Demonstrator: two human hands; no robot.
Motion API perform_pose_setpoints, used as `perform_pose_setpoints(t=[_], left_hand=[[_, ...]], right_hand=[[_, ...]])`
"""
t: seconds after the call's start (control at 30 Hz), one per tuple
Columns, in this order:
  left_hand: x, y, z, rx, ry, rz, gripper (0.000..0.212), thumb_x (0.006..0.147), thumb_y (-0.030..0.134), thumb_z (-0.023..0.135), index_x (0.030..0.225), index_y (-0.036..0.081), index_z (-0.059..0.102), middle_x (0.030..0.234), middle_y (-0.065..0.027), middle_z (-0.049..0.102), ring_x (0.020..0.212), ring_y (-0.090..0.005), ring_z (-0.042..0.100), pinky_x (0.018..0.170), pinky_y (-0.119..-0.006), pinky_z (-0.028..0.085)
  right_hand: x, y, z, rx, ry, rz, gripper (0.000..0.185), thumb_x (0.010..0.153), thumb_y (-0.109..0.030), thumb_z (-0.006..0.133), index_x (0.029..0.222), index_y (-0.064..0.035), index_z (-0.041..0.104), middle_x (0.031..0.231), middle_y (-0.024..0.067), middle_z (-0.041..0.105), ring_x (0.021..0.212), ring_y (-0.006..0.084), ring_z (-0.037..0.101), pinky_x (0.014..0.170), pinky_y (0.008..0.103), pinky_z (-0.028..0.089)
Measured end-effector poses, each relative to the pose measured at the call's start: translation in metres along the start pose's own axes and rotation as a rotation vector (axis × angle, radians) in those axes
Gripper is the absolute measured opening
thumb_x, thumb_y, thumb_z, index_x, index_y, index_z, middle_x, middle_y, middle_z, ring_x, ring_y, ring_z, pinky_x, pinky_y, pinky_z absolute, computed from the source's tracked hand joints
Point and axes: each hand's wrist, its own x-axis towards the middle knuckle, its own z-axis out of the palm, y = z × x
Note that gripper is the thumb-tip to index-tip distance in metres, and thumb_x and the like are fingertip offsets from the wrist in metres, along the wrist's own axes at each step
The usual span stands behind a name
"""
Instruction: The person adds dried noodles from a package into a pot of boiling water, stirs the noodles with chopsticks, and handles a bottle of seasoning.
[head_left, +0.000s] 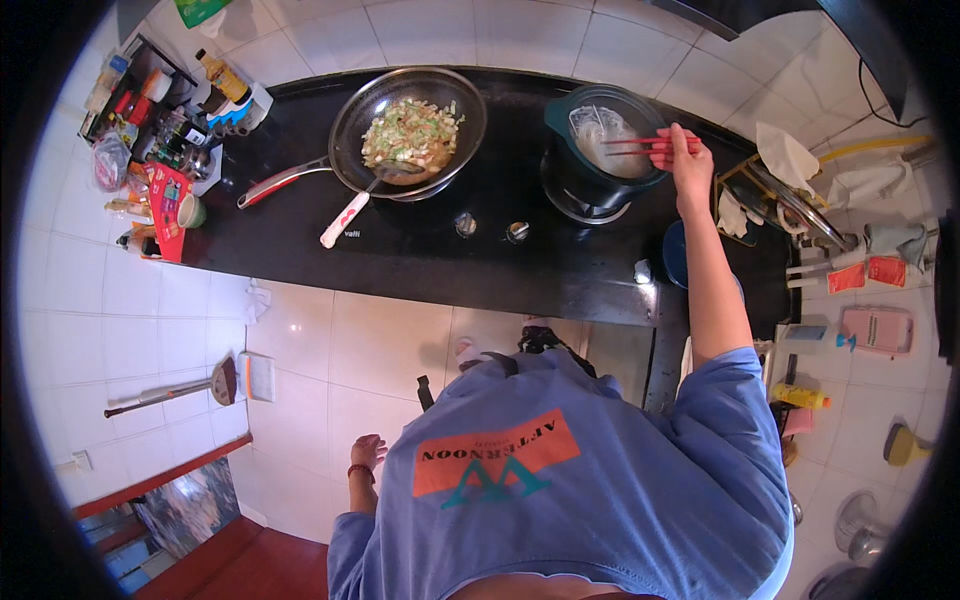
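Note:
My right hand grips a pair of red chopsticks, their tips over a dark green pot on the right burner. Pale, thin noodles lie in cloudy liquid inside the pot. My left hand hangs by my side, away from the counter, its fingers loosely bent and holding nothing. On the left burner stands a wok of chopped pale and green food. A spatula rests in it, with its white handle over the near rim.
Seasoning bottles and jars crowd the left end of the black counter. Two stove knobs sit between the burners. A blue bowl lies below my right forearm, near a rack with lids and cloths.

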Motion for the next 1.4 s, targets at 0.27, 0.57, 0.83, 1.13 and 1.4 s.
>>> perform_pose_setpoints(t=[0.27, 0.57, 0.83, 1.13, 1.4], left_hand=[[0.032, -0.108, 0.032, 0.246, -0.061, 0.389, 0.03, 0.091, 0.029, 0.065, 0.107, 0.005, 0.07, 0.105, -0.0128, 0.072, 0.094, -0.0215, 0.071, 0.081, -0.036, 0.056], [-0.01, -0.088, 0.056, -0.05, 0.105, 0.255, 0.028, 0.086, 0.028, 0.072, 0.104, 0.006, 0.071, 0.094, -0.0111, 0.074, 0.093, -0.022, 0.071, 0.079, -0.038, 0.056], [-0.028, -0.111, 0.056, 0.61, 0.216, 0.345, 0.031, 0.088, 0.029, 0.07, 0.105, 0.002, 0.068, 0.094, -0.011, 0.074, 0.091, -0.0206, 0.071, 0.078, -0.035, 0.057], [-0.005, -0.074, 0.045, 0.706, 0.233, 0.45, 0.032, 0.089, 0.028, 0.069, 0.105, 0.001, 0.068, 0.094, -0.0111, 0.074, 0.089, -0.0195, 0.071, 0.078, -0.033, 0.057], [0.001, -0.08, 0.052, 0.41, 0.148, 0.365, 0.031, 0.088, 0.028, 0.07, 0.106, 0.003, 0.07, 0.096, -0.0109, 0.074, 0.09, -0.0191, 0.071, 0.078, -0.032, 0.056]], right_hand=[[0.033, 0.018, -0.012, -0.129, -0.022, 0.069, 0.032, 0.1, -0.032, 0.056, 0.091, -0.0034, 0.068, 0.073, 0.0043, 0.067, 0.058, 0.0114, 0.063, 0.051, 0.0245, 0.048], [0.066, 0.04, 0.004, -0.671, -0.068, -0.353, 0.032, 0.1, -0.027, 0.057, 0.087, 0.0, 0.069, 0.071, 0.0055, 0.069, 0.058, 0.0128, 0.064, 0.054, 0.0257, 0.051], [0.042, -0.005, 0.025, 0.007, -0.263, 0.051, 0.031, 0.1, -0.028, 0.057, 0.092, -0.0013, 0.07, 0.076, 0.0059, 0.07, 0.062, 0.0136, 0.066, 0.057, 0.0256, 0.053], [0.073, 0.033, -0.004, -0.538, -0.079, -0.293, 0.032, 0.096, -0.029, 0.061, 0.088, 0.0007, 0.069, 0.073, 0.0135, 0.07, 0.061, 0.0217, 0.068, 0.059, 0.0348, 0.053], [0.063, 0.006, -0.014, -0.232, -0.167, 0.078, 0.037, 0.102, -0.03, 0.049, 0.092, 0.0009, 0.067, 0.067, 0.007, 0.065, 0.05, 0.0162, 0.064, 0.042, 0.0268, 0.044]])
